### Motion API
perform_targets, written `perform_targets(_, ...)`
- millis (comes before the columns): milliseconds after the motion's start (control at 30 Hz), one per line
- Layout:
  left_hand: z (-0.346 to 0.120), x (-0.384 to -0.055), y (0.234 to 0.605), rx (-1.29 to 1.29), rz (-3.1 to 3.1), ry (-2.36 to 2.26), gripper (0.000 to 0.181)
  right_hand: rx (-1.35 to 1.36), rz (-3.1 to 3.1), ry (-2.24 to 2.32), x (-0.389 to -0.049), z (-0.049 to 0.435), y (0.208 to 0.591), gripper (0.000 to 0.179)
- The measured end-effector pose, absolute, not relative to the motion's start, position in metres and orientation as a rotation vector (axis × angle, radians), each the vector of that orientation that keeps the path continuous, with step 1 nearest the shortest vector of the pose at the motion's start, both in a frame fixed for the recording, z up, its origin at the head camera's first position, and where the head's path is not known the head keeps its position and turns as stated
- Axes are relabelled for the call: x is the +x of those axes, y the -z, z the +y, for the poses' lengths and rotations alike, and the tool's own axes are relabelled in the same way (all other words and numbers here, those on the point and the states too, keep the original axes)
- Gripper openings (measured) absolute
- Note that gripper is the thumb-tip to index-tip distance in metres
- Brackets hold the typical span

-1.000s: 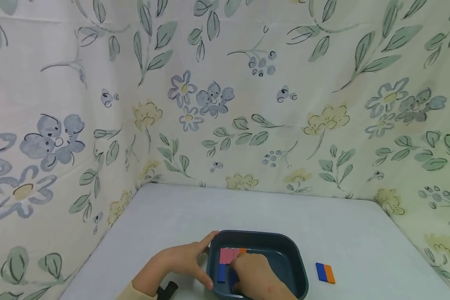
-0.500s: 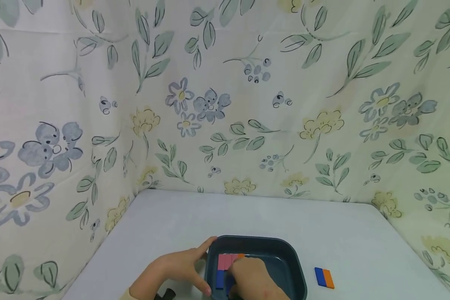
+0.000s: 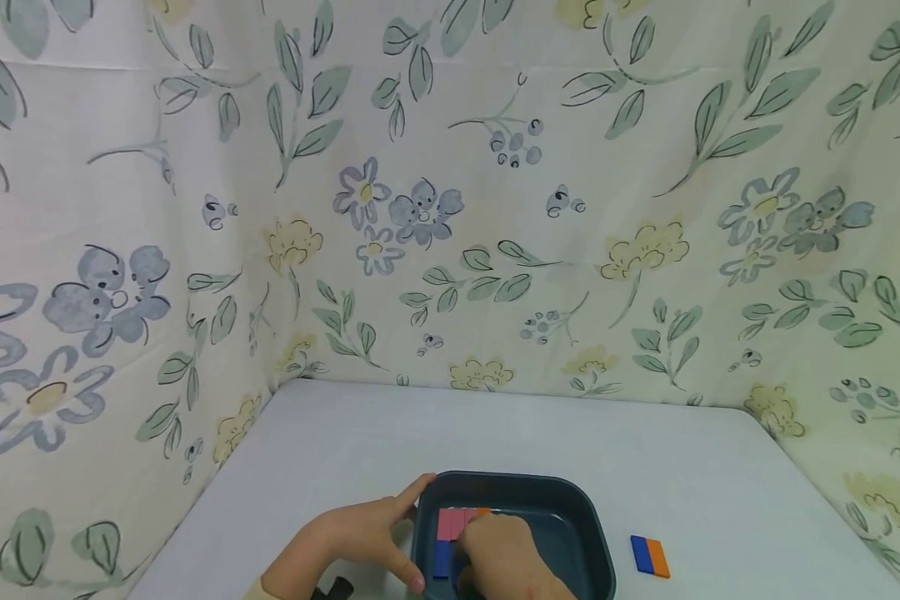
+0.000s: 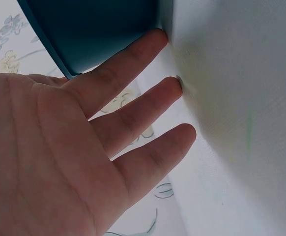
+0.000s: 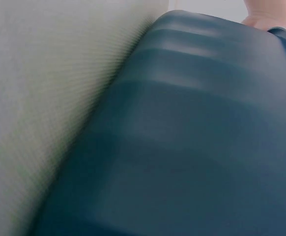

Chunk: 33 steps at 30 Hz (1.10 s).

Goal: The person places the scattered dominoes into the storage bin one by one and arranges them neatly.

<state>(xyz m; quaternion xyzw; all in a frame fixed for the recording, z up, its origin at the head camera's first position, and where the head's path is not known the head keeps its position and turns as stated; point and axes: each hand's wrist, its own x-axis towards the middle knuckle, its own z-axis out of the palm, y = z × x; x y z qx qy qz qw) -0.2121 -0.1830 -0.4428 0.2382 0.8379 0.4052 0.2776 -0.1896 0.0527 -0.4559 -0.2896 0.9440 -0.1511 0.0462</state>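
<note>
A dark blue-green tray (image 3: 566, 533) stands on the table, its outer wall (image 5: 197, 128) filling the right wrist view. Pink tiles (image 3: 456, 523) lie side by side in its far left corner, a bit of orange tile (image 3: 483, 511) beside them. A blue tile (image 3: 441, 558) sits just below the pink ones. My left hand (image 3: 367, 533) rests against the tray's left side, thumb and fingers spread; in the left wrist view its fingers (image 4: 148, 152) are straight. Inside the tray my right hand (image 3: 510, 558) pinches another blue tile (image 3: 462, 563), mostly hidden beneath it.
To the right of the tray, a loose blue tile (image 3: 642, 553) and an orange tile (image 3: 657, 558) lie against each other on the white table (image 3: 330, 442). Floral cloth (image 3: 495, 275) hangs behind and at both sides. A black strap end (image 3: 335, 590) shows by the left forearm.
The head view has tilted slightly, so everything sits a little lower in it. Both hands keep nearly the same places at the tray; the tiles look unchanged.
</note>
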Motion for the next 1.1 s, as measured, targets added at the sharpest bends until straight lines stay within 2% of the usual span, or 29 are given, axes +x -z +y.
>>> perform_targets(333, -0.185, -0.212, 0.442, 0.629, 2.273, -1.086, 0.116, -0.925, 2.898, 0.412, -0.195, 0.054, 0.455, 0.015)
perform_targets(467, -0.185, -0.213, 0.441, 0.628, 2.293, -1.074, 0.117, -0.965, 2.935, 0.408, -0.198, 0.068, 0.439, 0.027)
perform_targets(567, -0.184, -0.212, 0.441, 0.599, 2.311, -1.052, 0.118, -0.976, 3.0, 0.483, -0.201, 0.093, 0.42, 0.025)
perform_targets(700, -0.182, -0.212, 0.441, 0.558, 2.312, -1.043, 0.119, -0.745, 3.108, 0.602, -0.205, 0.138, 0.397, 0.012)
perform_targets(833, -0.182, -0.212, 0.442, 0.564, 2.299, -1.043, 0.12, -0.419, 3.066, 0.661, -0.214, 0.191, 0.386, 0.021)
perform_targets(933, -0.183, -0.213, 0.443, 0.574, 2.285, -1.053, 0.118, -0.298, 2.948, 0.66, -0.224, 0.225, 0.389, 0.028)
perform_targets(1100, -0.184, -0.212, 0.445, 0.552, 2.282, -1.066, 0.115, -0.129, 2.796, 0.63, -0.241, 0.26, 0.41, 0.028)
